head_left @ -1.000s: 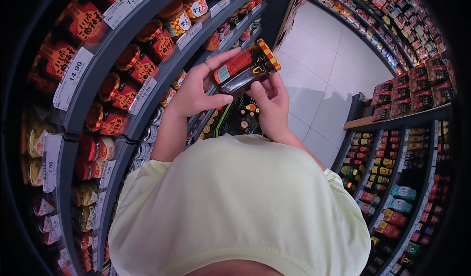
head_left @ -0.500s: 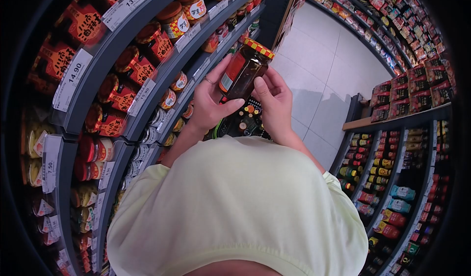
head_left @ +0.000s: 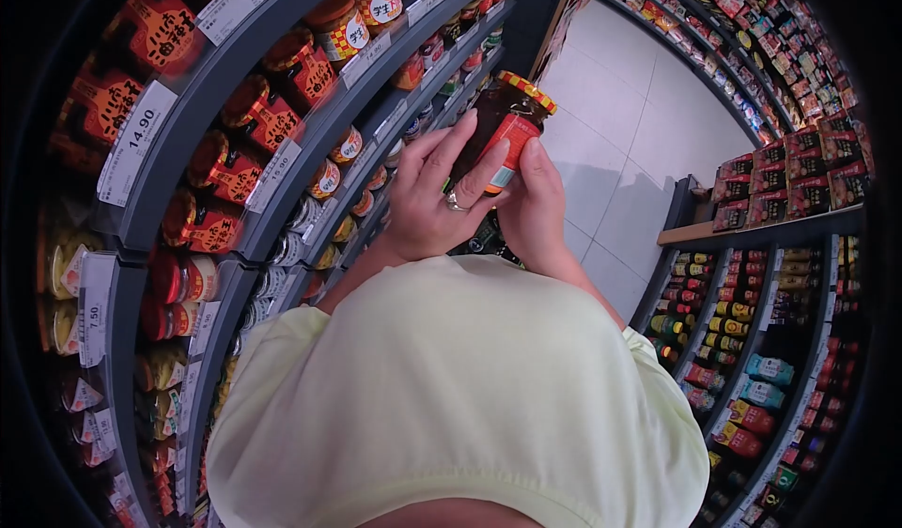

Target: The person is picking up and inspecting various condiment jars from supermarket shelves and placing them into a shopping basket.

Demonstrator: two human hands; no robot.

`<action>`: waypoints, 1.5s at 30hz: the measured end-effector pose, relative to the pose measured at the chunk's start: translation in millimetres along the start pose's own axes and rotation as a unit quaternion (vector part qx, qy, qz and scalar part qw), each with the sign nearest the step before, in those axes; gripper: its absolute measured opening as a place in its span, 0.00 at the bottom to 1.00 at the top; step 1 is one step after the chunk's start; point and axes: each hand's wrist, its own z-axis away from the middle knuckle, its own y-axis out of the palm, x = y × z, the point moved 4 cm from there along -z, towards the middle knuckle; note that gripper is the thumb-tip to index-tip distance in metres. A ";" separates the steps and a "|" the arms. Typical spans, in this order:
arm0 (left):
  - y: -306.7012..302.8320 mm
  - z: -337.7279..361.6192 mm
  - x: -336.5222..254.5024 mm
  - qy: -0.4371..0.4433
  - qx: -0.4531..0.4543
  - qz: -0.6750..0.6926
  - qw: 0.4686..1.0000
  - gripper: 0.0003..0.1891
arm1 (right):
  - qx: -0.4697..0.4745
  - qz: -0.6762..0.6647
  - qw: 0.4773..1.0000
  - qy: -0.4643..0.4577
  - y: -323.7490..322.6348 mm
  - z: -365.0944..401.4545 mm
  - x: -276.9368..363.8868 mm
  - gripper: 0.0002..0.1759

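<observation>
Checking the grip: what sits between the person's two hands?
Head view: a dark jar with a red label, held between the left hand and the right hand.

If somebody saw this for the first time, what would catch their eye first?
Probably the dark glass jar with a red label and chequered red-and-yellow lid, held up at top centre between the left hand and right hand. Next, the rows of orange-lidded red-labelled jars on the grey shelves at left, and the pale yellow shirt filling the foreground.
</observation>
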 end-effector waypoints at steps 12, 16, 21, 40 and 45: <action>-0.9 4.1 -15.6 0.112 -0.003 0.173 0.978 0.25 | 0.033 -0.156 0.984 0.077 -2.1 -2.8 4.1 0.32; -9.4 3.2 -1.5 -0.015 0.000 0.203 0.979 0.28 | 0.080 -0.248 0.954 0.150 -4.1 -0.9 -1.7 0.36; 15.8 -1.7 35.2 -0.328 0.006 0.456 0.827 0.32 | 0.100 -0.261 0.937 0.211 -2.1 -0.9 -6.7 0.42; 16.0 -5.8 48.8 -0.372 0.070 0.626 0.682 0.17 | 0.038 -0.095 0.960 0.259 4.6 3.1 -19.3 0.31; 14.8 -9.2 46.9 -0.376 0.061 0.629 0.678 0.18 | 0.011 -0.106 0.976 0.192 9.2 0.6 -17.8 0.34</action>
